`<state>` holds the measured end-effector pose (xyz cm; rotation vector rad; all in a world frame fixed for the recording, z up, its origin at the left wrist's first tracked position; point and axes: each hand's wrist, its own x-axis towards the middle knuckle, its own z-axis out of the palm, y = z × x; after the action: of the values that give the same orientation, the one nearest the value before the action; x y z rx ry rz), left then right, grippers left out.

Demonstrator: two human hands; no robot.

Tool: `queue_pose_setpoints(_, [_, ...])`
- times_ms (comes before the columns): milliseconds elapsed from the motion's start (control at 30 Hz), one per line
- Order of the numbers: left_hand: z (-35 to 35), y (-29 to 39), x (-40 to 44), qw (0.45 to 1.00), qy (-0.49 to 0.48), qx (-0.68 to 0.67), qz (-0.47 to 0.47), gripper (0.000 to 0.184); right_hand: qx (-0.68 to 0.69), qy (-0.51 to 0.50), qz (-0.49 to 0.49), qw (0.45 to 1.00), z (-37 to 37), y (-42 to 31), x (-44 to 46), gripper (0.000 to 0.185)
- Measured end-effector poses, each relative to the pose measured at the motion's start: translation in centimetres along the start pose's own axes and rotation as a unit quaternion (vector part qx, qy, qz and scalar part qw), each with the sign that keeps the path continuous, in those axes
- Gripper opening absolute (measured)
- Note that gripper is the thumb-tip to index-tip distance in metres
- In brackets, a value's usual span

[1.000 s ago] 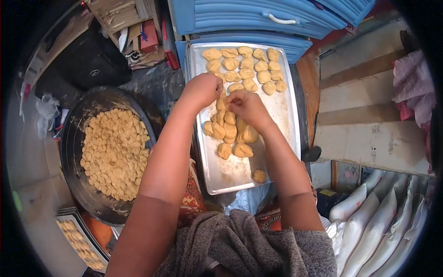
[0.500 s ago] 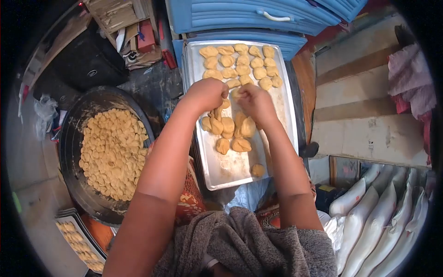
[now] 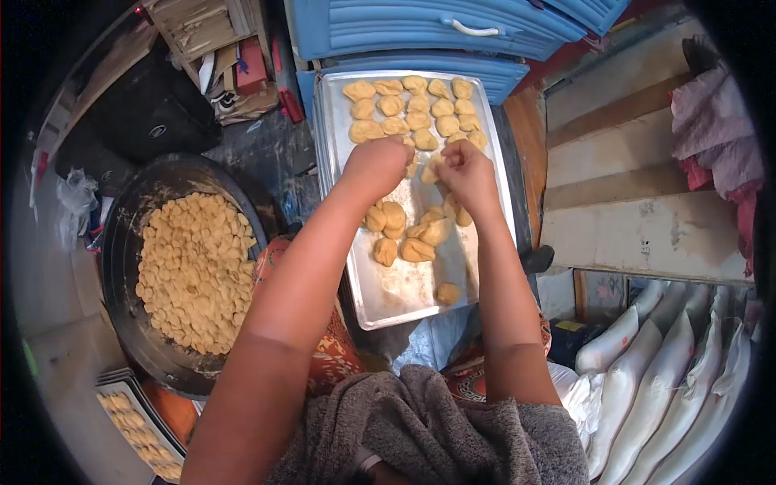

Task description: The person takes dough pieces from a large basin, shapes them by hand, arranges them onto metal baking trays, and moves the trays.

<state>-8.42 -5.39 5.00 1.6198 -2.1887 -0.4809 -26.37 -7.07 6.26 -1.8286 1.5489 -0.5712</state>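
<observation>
In the head view, the dough piece (image 3: 432,170) is over the baking tray's (image 3: 396,293) middle, between the hands and nearer the right hand (image 3: 473,174), which seems to pinch it, nearly closed; the left hand (image 3: 380,167) curls, its hold hidden.

Small bakery-like workroom, from look of it. Metal tray (image 3: 388,301) with rows of dough pieces (image 3: 390,105); big dark tub (image 3: 121,267) heaped with more. Stacked trays (image 3: 139,432), shaped pieces on top one. Blue slatted drawers (image 3: 404,28), cluttered wooden shelf (image 3: 198,28), long white packed bags (image 3: 626,388) close by.
</observation>
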Motion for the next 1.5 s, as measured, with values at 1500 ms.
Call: queue_pose_setpoints(1500, [-2.9,0.1,0.3,0.993,0.085,-0.071,-0.047,0.02,-0.054,-0.047,-0.142,0.987,-4.0,6.2,-4.4,0.037])
